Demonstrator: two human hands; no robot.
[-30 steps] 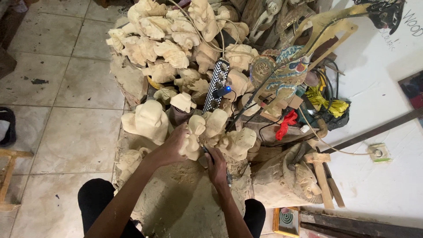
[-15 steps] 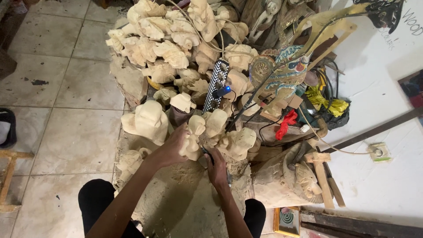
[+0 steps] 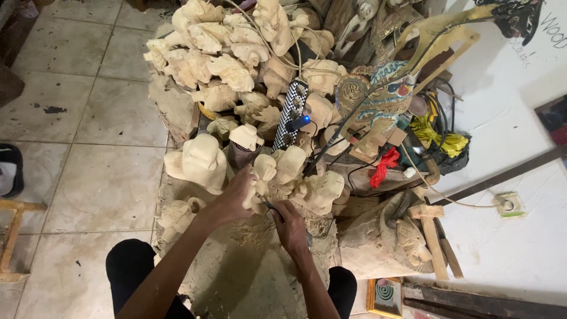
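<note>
- Pale floor tiles [image 3: 88, 177] spread to nine o'clock, and a sawdust-covered work mound [image 3: 248, 266] sits between the person's knees.
- Left hand [image 3: 233, 198] is wrapped around a small pale wood carving [image 3: 260, 183], fingers curled to steady it on the mound.
- Right hand [image 3: 289, 224], just at four o'clock of the carving, is closed in a pen-like pinch on a thin dark carving tool [image 3: 269, 205], whose tip meets the wood near the left fingers.
- By my reading, this is the fine-cutting step; the next stroke calls for a firm hold and short, controlled pressure away from the left fingers.
- Around the carving: a larger unfinished head [image 3: 201, 159] at ten o'clock, more rough figures [image 3: 319, 189] at two o'clock.
- Farther at twelve o'clock rises a heap of raw carvings [image 3: 236, 59], with a checkered power strip [image 3: 290, 115] and a painted puppet [image 3: 378, 100] beside it.
</note>
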